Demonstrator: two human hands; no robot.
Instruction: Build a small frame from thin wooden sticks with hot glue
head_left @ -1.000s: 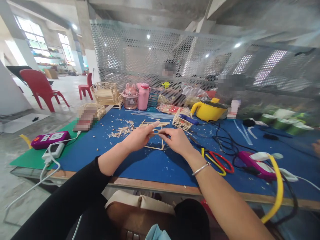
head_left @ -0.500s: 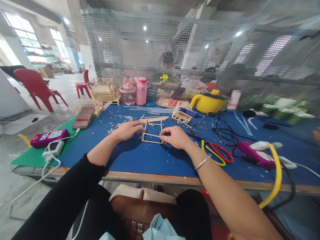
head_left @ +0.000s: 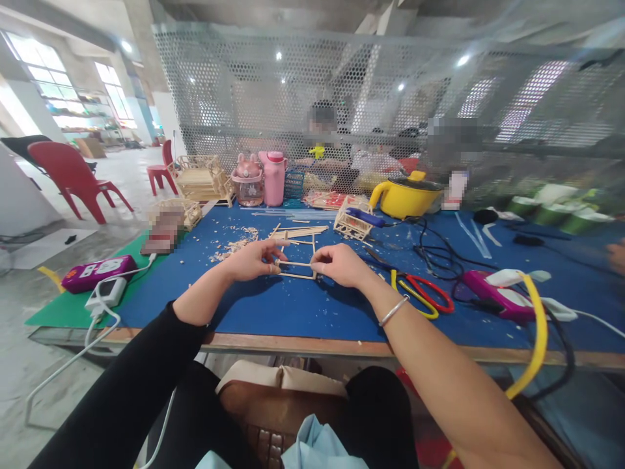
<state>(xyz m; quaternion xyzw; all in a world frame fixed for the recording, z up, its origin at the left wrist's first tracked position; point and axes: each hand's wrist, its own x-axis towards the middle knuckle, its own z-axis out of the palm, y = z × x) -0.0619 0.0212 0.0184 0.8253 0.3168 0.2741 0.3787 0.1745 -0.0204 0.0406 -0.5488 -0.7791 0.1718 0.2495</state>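
Note:
A small frame of thin wooden sticks (head_left: pixel 299 276) stands on the blue table mat in front of me. At its left side, my left hand (head_left: pixel 256 260) pinches the frame near a corner with thumb and fingers. My right hand (head_left: pixel 336 265), with a silver bangle at the wrist, has thumb and forefinger closed on the right end of the near stick. Just beyond the frame lies a pile of loose wooden sticks (head_left: pixel 307 231). Wood chips (head_left: pixel 234 247) are scattered to the left of it.
Pliers with red and yellow handles (head_left: pixel 422 293) lie right of my right hand. Behind are a glue gun with a blue body (head_left: pixel 365 217), a yellow pot (head_left: pixel 407 197) and a pink flask (head_left: pixel 273 179). Purple power strips (head_left: pixel 100 272) and cables flank both sides. A perforated screen stands behind.
My left hand has lowered from above the frame's far left side to its near left corner, and its fingers have closed there. My right hand stays at the right corner.

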